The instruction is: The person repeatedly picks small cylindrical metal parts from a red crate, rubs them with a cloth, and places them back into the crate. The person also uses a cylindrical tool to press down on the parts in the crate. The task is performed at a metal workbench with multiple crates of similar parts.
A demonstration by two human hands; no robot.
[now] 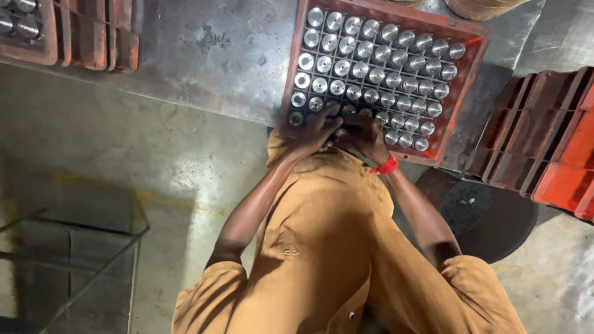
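While the grey metal worktable [204,55] fills the upper half of the view, the person's tan shirt [322,247] takes up the lower middle. At one o'clock on the table lies a red compartment tray [473,37], each cell holding an upright shiny metal cylinder [371,62]. At three o'clock stands a stack of empty red trays [544,142], well apart from the hands, and below it a dark round disc [495,216] rests near the floor. At eleven o'clock more reddish trays [93,37] sit at the table's far end, one with cylinders in it. At eight o'clock a thin metal frame [80,260] stands on the concrete floor.

Both hands meet at the tray's near edge, covering several cylinders there. The left hand [312,130] lies with fingers curled over the nearest row; whether it grasps one I cannot tell. The right hand [368,136], with a red wristband [387,166], is curled likewise, its grip hidden.
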